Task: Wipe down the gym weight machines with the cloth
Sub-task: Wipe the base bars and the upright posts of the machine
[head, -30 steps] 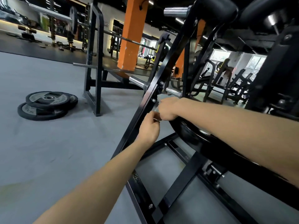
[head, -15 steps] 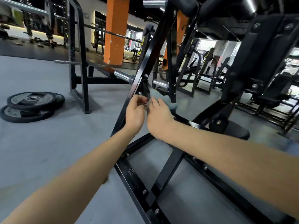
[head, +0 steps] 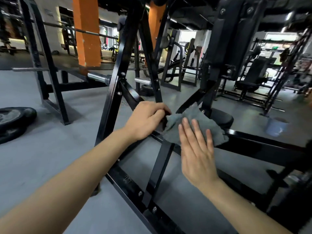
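Grey cloth [head: 194, 125] draped the frame [head: 253, 141], left hand [head: 145, 120] pinching its edge, right hand [head: 197, 152] pressing flat-fingered; most wiping seemingly remained.

Definitely a commercial gym. There were black steel weight machines [head: 112, 92] in rows all the way back, a barbell [head: 91, 32] resting across a rack [head: 56, 92], rubber weight plates [head: 15, 120] stacked on the grey floor [head: 50, 157], a padded seat [head: 222, 119], and big orange pillars [head: 87, 31] mid-room.
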`<state>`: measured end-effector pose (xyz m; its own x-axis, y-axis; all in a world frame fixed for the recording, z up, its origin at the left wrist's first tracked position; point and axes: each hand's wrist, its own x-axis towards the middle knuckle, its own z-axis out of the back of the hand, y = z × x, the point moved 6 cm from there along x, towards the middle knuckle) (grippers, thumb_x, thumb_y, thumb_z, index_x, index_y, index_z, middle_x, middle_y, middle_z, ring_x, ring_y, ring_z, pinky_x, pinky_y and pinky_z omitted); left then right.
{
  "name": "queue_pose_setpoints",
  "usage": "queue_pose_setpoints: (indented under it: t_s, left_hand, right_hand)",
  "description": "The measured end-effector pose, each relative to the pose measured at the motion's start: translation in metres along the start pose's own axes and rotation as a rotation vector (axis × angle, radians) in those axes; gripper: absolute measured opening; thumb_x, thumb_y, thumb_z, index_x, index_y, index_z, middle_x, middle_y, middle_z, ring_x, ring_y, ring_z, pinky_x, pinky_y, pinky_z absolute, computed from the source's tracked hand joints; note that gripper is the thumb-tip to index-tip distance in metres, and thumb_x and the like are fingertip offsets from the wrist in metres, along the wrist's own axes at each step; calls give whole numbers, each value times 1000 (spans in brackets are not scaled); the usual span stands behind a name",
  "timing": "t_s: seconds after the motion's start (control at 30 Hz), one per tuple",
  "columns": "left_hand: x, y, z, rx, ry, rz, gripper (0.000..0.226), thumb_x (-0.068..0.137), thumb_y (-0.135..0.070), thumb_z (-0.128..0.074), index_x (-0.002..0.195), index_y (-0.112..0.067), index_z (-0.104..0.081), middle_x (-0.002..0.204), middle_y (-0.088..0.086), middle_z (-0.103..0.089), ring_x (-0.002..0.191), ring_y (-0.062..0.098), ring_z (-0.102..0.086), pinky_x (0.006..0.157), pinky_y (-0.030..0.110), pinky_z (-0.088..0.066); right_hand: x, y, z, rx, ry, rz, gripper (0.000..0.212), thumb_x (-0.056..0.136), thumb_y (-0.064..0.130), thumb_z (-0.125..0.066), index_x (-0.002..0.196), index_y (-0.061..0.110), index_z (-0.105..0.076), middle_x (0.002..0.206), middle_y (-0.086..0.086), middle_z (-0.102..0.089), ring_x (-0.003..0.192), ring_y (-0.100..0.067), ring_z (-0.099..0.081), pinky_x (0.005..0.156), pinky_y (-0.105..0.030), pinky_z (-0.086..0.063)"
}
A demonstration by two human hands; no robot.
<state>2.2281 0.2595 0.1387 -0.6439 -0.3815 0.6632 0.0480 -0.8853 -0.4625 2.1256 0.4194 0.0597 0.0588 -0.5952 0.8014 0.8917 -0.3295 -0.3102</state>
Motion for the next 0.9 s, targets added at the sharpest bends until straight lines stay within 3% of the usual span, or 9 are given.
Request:
queue_pose_setpoints:
  t_s: [0.13,0.27,0.37,0.5,0.57,0.67,0.8,0.9]
  left_hand:
    - [-2,-18,-15,92,66,54,46,92,-36,-30,101,-27,-74,99,-4,-75,98,17,-65,95,43,-49]
    - [-3,-23,-11,-5,19,277,47,101,-37,-32,77,-7,-59,81,13,-68,87,36,-61,88,53,-49]
    - [-5,-30,-10,6,-5,362,55,106,-37,-32,81,2,-61,82,17,-70,88,39,-64,89,53,-51]
    - [4,-49,-16,265,39,292,66,109,-46,-16,84,-4,-60,83,15,-66,84,36,-59,82,44,-40]
    - [8,-53,-22,352,57,295,64,108,-50,-19,77,-8,-56,74,10,-63,74,29,-57,75,41,-34]
    - [23,-59,-34,578,67,221,59,102,-56,-30,73,-14,-59,70,6,-63,72,30,-61,68,37,-41]
    - [30,-75,-55,622,116,115,48,100,-53,-36,75,-20,-61,74,1,-63,74,26,-62,61,33,-41]
    - [24,-79,-63,569,163,182,42,101,-48,-35,78,-21,-58,83,4,-65,80,29,-59,68,36,-42]
  right_hand:
    - [-11,2,-3,100,-24,-164,72,96,11,-57,161,2,-29,172,-12,-16,160,-32,-12,128,-57,-8]
    - [29,53,-4,143,40,-160,68,95,12,-56,158,0,-34,172,-17,-15,161,-32,-2,130,-53,-4]
    - [31,49,-1,70,86,-120,61,108,25,-43,162,3,-27,173,-14,-11,161,-28,3,131,-49,-7]
    - [-24,-19,11,12,89,-130,59,113,33,-25,164,4,-18,174,-12,-7,161,-27,-5,130,-50,-12]
    - [-61,-64,18,-7,76,-202,59,113,35,-22,162,1,-24,173,-16,-9,161,-31,-8,129,-53,-14]
    - [-96,-120,28,-44,83,-401,64,112,41,-24,154,-6,-34,167,-25,-22,160,-36,-9,127,-59,-17]
    - [-75,-103,29,43,46,-568,74,109,42,-34,160,-8,-13,168,-30,-8,159,-42,2,128,-59,-5]
    - [-50,-53,20,77,84,-518,74,111,46,-24,163,-2,-3,171,-25,4,159,-38,9,129,-56,-1]
